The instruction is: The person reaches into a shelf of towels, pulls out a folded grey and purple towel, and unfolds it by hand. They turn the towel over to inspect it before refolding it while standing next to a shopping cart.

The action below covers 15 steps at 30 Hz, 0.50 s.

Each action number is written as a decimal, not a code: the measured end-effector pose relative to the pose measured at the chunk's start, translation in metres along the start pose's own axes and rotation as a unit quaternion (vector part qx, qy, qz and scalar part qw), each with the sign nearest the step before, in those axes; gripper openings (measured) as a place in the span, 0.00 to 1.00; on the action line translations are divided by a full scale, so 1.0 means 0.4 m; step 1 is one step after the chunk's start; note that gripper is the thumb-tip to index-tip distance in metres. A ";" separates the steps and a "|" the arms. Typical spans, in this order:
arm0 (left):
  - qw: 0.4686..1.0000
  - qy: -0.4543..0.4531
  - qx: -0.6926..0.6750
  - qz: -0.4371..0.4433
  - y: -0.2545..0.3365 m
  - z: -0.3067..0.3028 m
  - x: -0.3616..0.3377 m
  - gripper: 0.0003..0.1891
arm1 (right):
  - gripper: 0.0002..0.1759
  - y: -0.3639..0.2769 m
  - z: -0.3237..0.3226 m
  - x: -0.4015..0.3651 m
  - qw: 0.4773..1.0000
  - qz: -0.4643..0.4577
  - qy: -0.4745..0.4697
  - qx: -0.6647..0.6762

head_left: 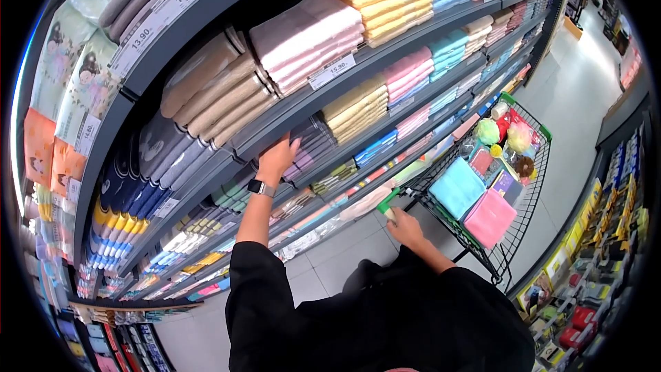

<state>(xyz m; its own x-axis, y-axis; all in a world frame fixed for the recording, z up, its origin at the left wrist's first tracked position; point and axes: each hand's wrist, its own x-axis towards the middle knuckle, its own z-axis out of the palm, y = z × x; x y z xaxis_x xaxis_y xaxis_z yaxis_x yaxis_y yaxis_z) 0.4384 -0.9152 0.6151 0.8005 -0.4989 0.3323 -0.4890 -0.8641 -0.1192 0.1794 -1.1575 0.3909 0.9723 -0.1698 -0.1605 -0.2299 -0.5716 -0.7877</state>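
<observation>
My left hand (277, 158), with a watch (261, 187) on its wrist, reaches into the shelf below the 15.90 price label (332, 71). Its thumb is apart from the fingers and it touches, or is right beside, a stack of dark grey towels (315, 132); the fingertips are partly hidden. My right hand (406, 229) is closed around the green handle (389, 204) of a shopping cart (530, 196). In the cart lie a folded turquoise towel (457, 187), a folded pink towel (490, 218) and several colourful items, among them a pale green puff (487, 131).
Long shelves (227, 172) hold folded towels, including pink towels (306, 34), yellow towels (385, 0) and brown towels (231, 100). Packaged goods hang on a rack (585, 282) at the right. Grey tiled floor (330, 265) runs between, continuing along the aisle at upper right.
</observation>
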 end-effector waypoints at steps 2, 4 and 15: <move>0.996 0.066 0.029 0.053 -0.017 0.008 -0.001 0.23 | 0.24 -0.001 -0.005 -0.016 0.997 -0.062 0.046 0.002; 0.998 0.056 0.023 0.026 -0.020 0.000 -0.010 0.21 | 0.24 -0.032 -0.030 -0.018 0.986 -0.136 0.098 0.019; 0.977 0.166 -0.044 0.128 0.062 -0.129 -0.142 0.24 | 0.21 -0.289 -0.062 0.072 0.835 -0.029 -0.262 0.484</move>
<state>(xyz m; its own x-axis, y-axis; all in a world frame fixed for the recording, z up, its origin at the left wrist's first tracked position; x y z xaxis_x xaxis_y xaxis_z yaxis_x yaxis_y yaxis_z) 0.3631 -0.9049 0.6416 0.4988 -0.6354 0.5895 -0.6979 -0.6977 -0.1615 0.2329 -1.1163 0.4922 0.9238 0.3548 -0.1439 -0.2868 0.3921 -0.8741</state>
